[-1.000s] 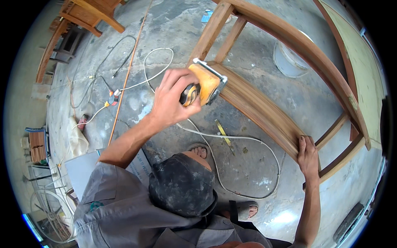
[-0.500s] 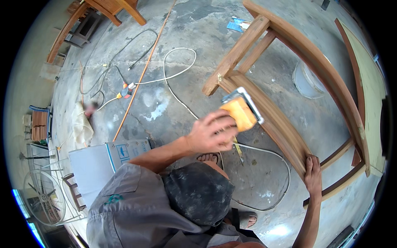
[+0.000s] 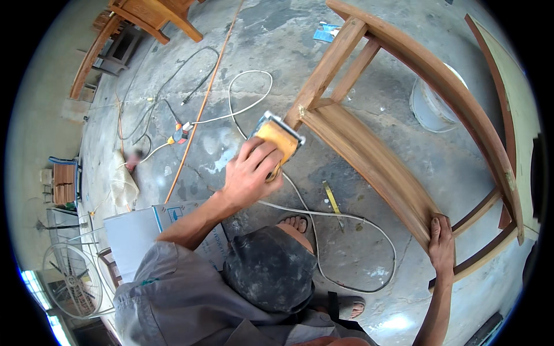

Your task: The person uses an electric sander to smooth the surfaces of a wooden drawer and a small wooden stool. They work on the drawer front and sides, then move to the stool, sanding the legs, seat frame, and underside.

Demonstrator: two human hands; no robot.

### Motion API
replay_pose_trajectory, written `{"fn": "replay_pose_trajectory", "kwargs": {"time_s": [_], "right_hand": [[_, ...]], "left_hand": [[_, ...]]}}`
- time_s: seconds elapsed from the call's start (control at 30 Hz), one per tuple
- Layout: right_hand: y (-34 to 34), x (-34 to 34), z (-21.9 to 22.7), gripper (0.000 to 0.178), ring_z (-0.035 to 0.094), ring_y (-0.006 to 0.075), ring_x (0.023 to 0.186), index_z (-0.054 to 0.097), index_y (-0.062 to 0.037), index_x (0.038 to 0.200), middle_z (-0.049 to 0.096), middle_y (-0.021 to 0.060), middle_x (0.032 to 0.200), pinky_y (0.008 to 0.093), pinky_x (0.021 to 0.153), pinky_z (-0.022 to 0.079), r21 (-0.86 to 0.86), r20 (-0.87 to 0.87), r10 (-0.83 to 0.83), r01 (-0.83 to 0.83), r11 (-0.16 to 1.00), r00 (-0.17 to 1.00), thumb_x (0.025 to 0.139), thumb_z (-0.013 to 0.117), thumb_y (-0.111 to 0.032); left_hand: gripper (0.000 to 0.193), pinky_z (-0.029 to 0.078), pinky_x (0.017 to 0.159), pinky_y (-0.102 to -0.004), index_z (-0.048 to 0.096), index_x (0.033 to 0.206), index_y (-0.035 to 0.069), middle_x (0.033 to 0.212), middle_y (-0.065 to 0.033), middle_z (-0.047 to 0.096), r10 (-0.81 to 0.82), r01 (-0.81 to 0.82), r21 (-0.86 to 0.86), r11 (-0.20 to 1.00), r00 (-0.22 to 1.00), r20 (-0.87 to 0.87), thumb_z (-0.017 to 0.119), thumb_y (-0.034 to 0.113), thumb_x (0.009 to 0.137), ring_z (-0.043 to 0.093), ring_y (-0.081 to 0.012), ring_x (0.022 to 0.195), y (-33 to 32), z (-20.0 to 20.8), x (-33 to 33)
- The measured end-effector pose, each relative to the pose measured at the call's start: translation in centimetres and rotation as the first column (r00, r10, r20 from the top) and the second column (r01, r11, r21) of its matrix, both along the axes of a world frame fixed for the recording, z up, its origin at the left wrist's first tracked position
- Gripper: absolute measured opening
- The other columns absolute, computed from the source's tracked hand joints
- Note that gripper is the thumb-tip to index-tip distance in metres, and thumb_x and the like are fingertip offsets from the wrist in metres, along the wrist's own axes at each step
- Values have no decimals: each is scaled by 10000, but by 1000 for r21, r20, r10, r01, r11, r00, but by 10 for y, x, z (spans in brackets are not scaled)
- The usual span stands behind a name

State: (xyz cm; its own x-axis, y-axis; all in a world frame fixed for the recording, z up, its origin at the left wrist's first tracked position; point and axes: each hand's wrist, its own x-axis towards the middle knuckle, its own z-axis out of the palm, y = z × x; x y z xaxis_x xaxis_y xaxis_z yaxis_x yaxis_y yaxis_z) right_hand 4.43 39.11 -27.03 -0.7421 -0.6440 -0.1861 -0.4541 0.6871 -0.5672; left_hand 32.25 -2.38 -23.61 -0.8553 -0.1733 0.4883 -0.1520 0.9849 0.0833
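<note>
My left hand (image 3: 252, 176) is wrapped round a yellow electric sander (image 3: 276, 140) with a pale, flat metal-edged pad. The sander is tilted, its pad side facing the near left corner of a brown wooden frame (image 3: 369, 155), close to the end of a leg. Whether pad and wood touch, I cannot tell. My right hand (image 3: 441, 242) grips the lower right end of the frame's broad curved board, fingers over its top. The frame lies on its side, with curved rails and short crosspieces.
A white cord (image 3: 352, 214) loops over the concrete floor, near a yellow strip-like tool (image 3: 332, 199). A white bucket (image 3: 433, 106) stands behind the frame. To the left are a cardboard box (image 3: 135, 239), an orange cable (image 3: 199, 109) and a plug connection (image 3: 180, 134).
My left hand has swung the sander left, away from the middle of the board to its left end. My right hand keeps its hold on the frame.
</note>
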Motion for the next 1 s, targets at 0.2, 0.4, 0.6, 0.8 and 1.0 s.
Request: {"fn": "replay_pose_trajectory", "kwargs": {"time_s": [0.2,0.4,0.6,0.8,1.0], "right_hand": [[0,0,1,393,613,450,1064,642,17,1176,654,242,1125,476,944,477,10,7,12,-12,1000,1000,1118,429,-308],[-3,2,3,402,614,448,1080,647,11,1188,654,243,1153,469,956,478,-12,-10,20,-20,1000,1000,1119,425,-317],[1,0,2,417,615,442,1095,646,10,1204,655,242,1161,469,960,481,18,17,11,-12,1000,1000,1118,432,-337],[-4,4,9,420,617,445,1086,641,6,1216,655,245,1147,467,951,482,11,18,-7,7,1000,1000,1118,434,-346],[-2,3,6,413,622,450,1069,641,3,1219,655,247,1140,470,939,486,-7,-6,14,-14,1000,1000,1117,439,-343]], "left_hand": [[500,571,629,-336,684,1083,144,1113,1,652,-40,43,-110,993,999,27,810,75,604,640,-262,1075,-3,9,-25],[455,580,639,-342,695,1057,145,1103,4,653,5,2,-79,997,997,76,805,81,621,636,-252,1061,0,8,-13],[455,577,632,-343,693,1061,142,1097,3,649,-20,26,-102,994,998,62,802,86,623,629,-258,1064,-7,15,-26],[497,577,664,-362,674,1091,125,1131,-20,649,-6,8,-44,999,999,54,809,79,615,621,-284,1087,-12,9,-9],[495,575,752,-398,658,1103,93,1120,-54,657,-14,13,16,1000,1000,28,800,51,631,622,-319,1085,-29,29,-24]]}}
